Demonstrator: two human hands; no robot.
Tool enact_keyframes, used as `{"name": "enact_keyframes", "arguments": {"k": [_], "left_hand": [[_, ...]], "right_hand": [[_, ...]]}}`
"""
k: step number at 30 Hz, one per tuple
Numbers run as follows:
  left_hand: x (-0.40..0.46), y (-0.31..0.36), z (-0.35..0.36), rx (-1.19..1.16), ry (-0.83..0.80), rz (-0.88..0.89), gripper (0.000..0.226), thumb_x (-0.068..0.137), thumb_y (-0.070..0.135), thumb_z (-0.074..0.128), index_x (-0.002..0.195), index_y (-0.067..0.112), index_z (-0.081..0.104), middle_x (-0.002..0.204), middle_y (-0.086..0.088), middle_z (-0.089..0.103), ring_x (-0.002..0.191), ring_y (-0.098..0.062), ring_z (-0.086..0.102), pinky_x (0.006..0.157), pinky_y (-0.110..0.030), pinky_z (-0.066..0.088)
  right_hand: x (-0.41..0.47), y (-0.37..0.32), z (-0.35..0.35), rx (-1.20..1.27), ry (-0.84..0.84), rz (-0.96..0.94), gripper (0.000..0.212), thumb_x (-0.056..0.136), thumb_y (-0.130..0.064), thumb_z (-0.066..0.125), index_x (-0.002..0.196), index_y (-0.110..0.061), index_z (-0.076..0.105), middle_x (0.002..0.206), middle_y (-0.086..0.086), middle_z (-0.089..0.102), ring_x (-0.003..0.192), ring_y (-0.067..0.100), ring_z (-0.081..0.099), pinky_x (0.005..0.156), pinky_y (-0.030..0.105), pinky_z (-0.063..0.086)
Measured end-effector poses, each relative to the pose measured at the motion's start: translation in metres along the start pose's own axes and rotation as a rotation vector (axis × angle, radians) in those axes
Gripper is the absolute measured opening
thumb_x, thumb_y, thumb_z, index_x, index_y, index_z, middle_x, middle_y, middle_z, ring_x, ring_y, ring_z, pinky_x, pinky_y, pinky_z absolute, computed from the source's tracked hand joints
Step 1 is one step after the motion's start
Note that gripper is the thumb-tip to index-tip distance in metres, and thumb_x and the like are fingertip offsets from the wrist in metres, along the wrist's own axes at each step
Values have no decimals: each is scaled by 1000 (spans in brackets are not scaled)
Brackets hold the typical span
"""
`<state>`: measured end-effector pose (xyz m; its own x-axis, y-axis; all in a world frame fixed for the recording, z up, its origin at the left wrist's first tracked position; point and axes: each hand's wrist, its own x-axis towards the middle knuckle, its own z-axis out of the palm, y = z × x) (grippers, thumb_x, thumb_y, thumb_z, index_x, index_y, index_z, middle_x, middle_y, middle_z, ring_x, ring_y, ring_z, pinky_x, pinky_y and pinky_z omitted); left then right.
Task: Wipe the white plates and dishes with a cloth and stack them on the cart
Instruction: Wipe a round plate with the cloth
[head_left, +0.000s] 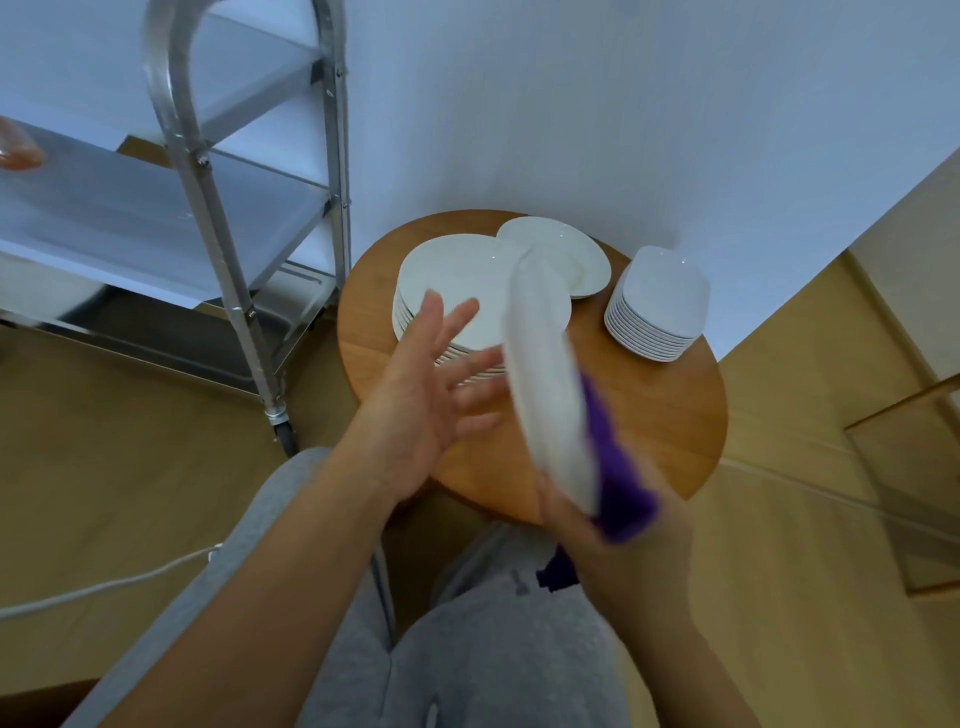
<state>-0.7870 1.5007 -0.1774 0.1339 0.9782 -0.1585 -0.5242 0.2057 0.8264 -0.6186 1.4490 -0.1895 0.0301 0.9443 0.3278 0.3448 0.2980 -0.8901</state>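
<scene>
Gripping a white plate (550, 395) on edge with a purple cloth (618, 483), the right hand (597, 525) holds both above the round table (670, 415). The left hand (421, 395) hovers beside it, fingers spread, holding nothing, over the plate stack (457, 280).

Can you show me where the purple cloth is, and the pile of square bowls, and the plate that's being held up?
purple cloth (618, 473): head view, on its bunched middle beside the plate.
pile of square bowls (662, 288): head view, inside the top bowl.
held plate (550, 379): head view, on its tilted white face.
</scene>
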Motion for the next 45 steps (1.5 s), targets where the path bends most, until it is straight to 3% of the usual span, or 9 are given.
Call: {"name": "enact_keyframes", "arguments": {"k": [4,7,11,19,23,27,32,40,45], "left_hand": [[13,-17,0,144,217,-74,92,60,61,64,141,30,33,140,2,45,127,-24,44,105,-49,37],[12,-38,-2,-326,65,-219,89,50,34,88,129,16,52,123,-9,63,110,-28,61,88,-46,53],[16,-37,-7,-432,105,-154,59,58,5,74,115,14,62,106,-11,71,91,-28,69,65,-40,58],[7,-1,-27,99,171,112,64,46,18,79,105,28,58,92,11,72,83,-10,69,57,-27,56],[5,9,-20,608,117,121,52,51,15,85,91,35,57,84,17,65,74,5,62,52,-12,47],[8,12,-9,825,-50,66,48,52,15,85,86,35,57,78,19,66,69,15,58,48,-5,41],[0,17,-16,777,-249,-10,54,56,2,83,93,33,58,84,31,65,79,12,61,53,-4,45],[-14,24,-15,601,-136,110,50,44,9,84,86,30,67,86,21,70,78,1,66,54,-13,51],[-12,23,-5,291,5,172,64,38,5,79,96,23,60,86,9,73,81,-10,70,55,-23,55]], "right_hand": [[21,-13,-6,544,153,203,63,59,-16,78,115,-32,54,101,-15,70,94,11,67,64,25,56],[27,-10,-2,882,111,294,51,68,-8,64,116,-22,59,111,3,70,99,23,67,70,32,56],[26,7,-6,823,77,393,50,66,-21,75,115,-24,61,110,4,70,96,22,68,68,30,57],[31,29,-24,459,442,504,23,80,-40,63,99,-29,59,94,-4,68,88,17,66,75,37,51],[56,-3,-30,195,33,305,25,58,-25,55,83,-25,54,76,-8,61,74,11,58,67,30,45],[88,-26,-27,-371,-666,16,86,77,-26,67,135,-60,14,148,-16,26,133,2,31,104,30,41],[108,-22,-29,-443,-901,-14,103,64,-44,82,126,-73,4,143,-31,19,135,3,23,107,35,37],[99,6,-48,47,-577,113,93,51,-45,84,132,-34,38,120,-16,57,112,8,56,86,25,52],[68,24,-38,369,-71,224,88,45,-52,84,123,-36,46,114,-11,64,105,11,62,79,25,54]]}}
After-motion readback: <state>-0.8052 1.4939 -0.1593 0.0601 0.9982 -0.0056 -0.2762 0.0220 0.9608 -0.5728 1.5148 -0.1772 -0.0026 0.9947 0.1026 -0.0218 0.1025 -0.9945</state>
